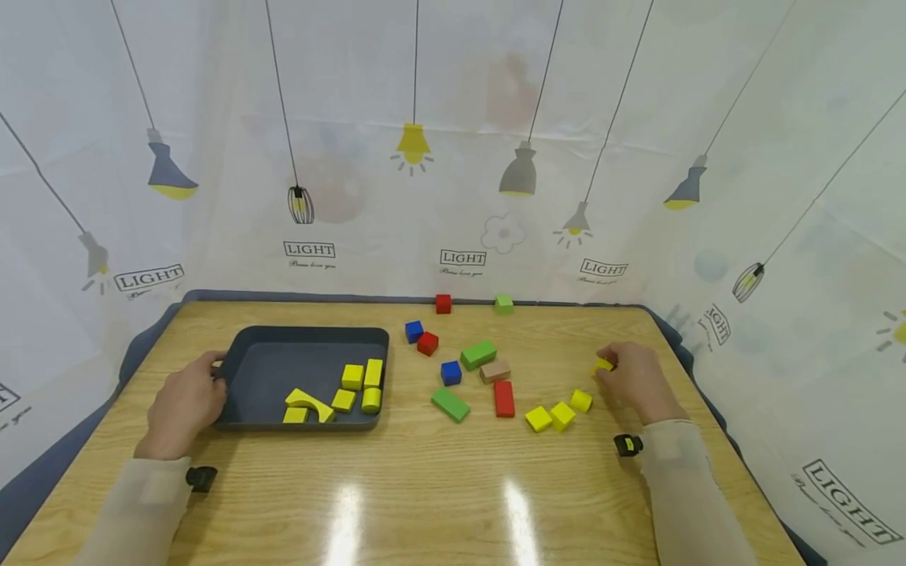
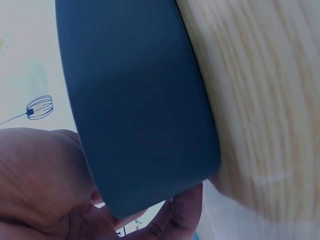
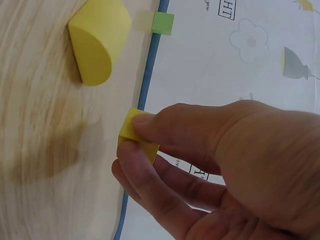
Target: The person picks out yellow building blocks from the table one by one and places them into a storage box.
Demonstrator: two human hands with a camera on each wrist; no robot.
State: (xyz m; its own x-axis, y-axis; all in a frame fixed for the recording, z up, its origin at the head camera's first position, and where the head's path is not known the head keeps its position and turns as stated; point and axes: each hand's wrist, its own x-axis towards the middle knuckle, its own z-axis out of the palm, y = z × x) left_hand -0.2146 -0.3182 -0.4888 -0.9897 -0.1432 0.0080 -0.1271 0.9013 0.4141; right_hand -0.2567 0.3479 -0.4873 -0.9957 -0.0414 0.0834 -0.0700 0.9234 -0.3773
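Pinching a block (image 3: 127, 128) with right hand (image 1: 635, 381), near three yellow blocks (image 1: 562, 417) leftward; gripping the tray (image 1: 272, 373) with left hand (image 1: 184, 406).

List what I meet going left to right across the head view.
Left hand, dark gray tray, blue cube nearest the tray, nearer green rectangular block, red rectangular block, loose rounded yellow block, right hand pinching a yellow block.

Tray (image 1: 269, 369) left on table (image 1: 425, 479), blocks (image 1: 351, 377) inside, loose blocks (image 1: 478, 355) right, two apparently along back
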